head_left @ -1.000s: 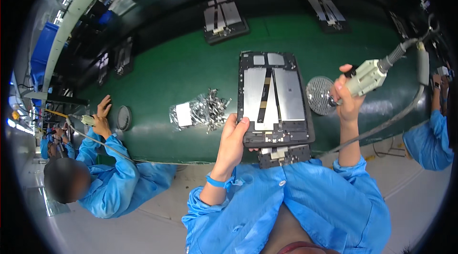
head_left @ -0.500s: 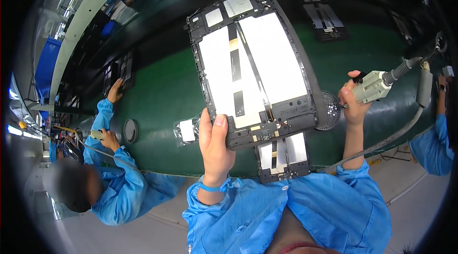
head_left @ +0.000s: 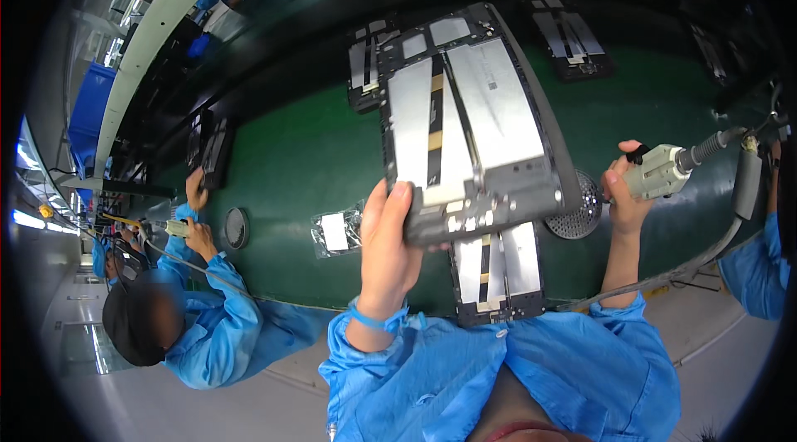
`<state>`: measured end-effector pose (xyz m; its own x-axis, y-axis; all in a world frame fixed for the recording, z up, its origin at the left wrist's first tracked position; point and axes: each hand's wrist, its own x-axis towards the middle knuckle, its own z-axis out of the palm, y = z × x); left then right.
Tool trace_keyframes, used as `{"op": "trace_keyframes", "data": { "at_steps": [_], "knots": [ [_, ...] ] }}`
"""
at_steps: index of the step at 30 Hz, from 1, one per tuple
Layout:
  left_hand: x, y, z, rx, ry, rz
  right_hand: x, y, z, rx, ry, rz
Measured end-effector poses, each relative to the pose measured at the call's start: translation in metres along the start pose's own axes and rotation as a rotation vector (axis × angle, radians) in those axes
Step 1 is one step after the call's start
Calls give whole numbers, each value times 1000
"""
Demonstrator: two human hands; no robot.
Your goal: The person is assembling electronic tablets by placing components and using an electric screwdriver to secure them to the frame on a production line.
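My left hand (head_left: 387,239), a blue band round its wrist, grips the lower left corner of an opened tablet (head_left: 506,106). The tablet is held up tilted, its silvery battery panels and black ribbon cables facing up. In my right hand (head_left: 628,203) is a pale electric screwdriver (head_left: 658,172), its fingers wrapped round the body; the bit is not visible. A second opened tablet (head_left: 520,263) lies at the front edge below the held one, partly covered by it. Between the held tablet and my right hand sits a round dish (head_left: 579,214) with many small metallic bits.
A clear plastic bag with a white label (head_left: 334,231) lies left of my left hand. More opened tablets (head_left: 573,39) rest farther back on the green table (head_left: 290,139). The screwdriver's cable (head_left: 701,255) arcs at right. A co-worker (head_left: 212,309) sits at left, near a small round dish (head_left: 237,228).
The held tablet has shifted right and down and tipped, and the glare on its panels has dimmed. A tablet behind it has come into view. My right hand still grips the screwdriver.
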<state>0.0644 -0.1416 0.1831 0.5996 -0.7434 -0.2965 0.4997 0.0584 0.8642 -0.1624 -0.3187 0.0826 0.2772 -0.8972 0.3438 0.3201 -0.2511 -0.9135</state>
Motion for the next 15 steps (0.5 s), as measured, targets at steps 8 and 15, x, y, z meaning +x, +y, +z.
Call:
{"op": "trace_keyframes", "data": {
  "at_steps": [8, 15],
  "knots": [
    [226, -76, -8, 210, 8, -115, -1, 4, -3, -35, -3, -32],
    [290, -77, -26, 998, 130, 247, 0, 7, -8, -95, 55, -33]
  ]
}}
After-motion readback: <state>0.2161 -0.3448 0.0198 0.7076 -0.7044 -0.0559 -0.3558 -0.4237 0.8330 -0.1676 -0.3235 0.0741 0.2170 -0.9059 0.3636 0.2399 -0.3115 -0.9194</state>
